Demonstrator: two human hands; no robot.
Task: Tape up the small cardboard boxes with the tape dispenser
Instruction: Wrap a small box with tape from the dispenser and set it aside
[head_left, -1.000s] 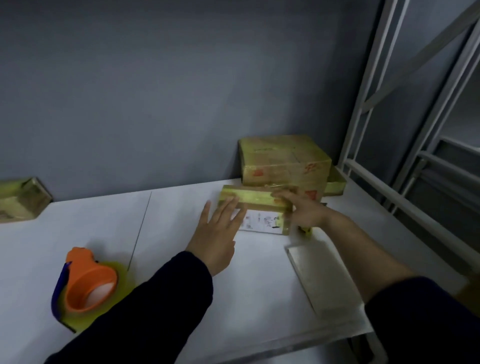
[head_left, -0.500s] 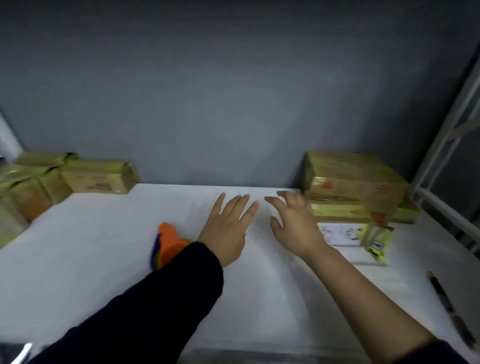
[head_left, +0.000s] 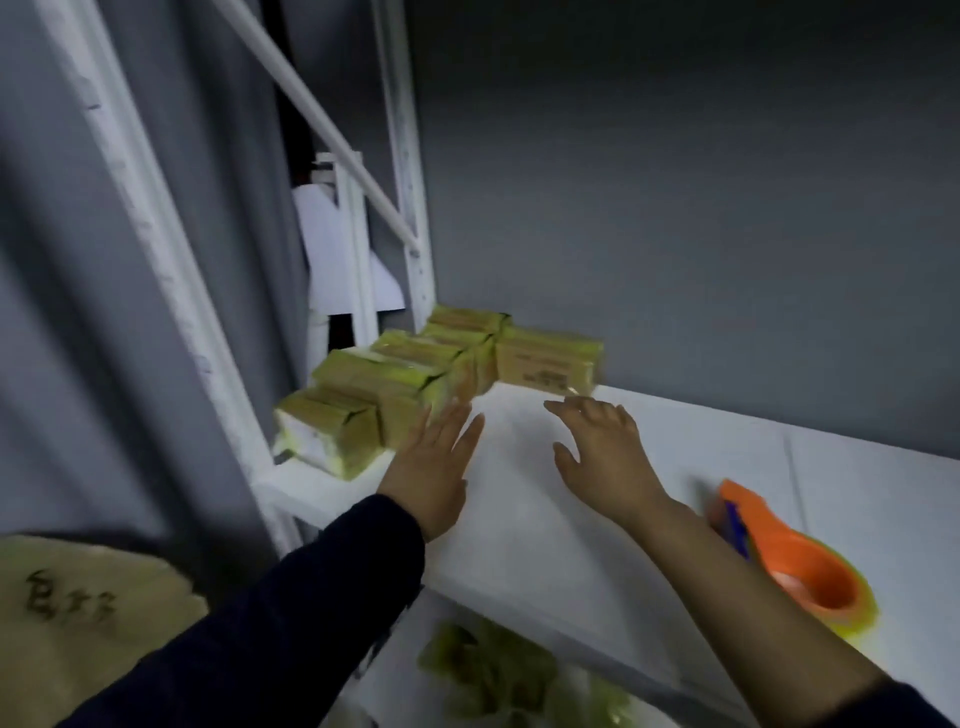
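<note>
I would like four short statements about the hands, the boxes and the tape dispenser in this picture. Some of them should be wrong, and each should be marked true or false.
1. The left hand and the right hand both hold nothing. True.
2. The tape dispenser is held in the right hand. False: it lies on the white shelf, to the right of that hand.
3. The small cardboard boxes sit at the left end of the shelf. True.
4. The left hand grips one of the boxes. False: its fingers are straight and stretched toward the boxes, curled round nothing.
</note>
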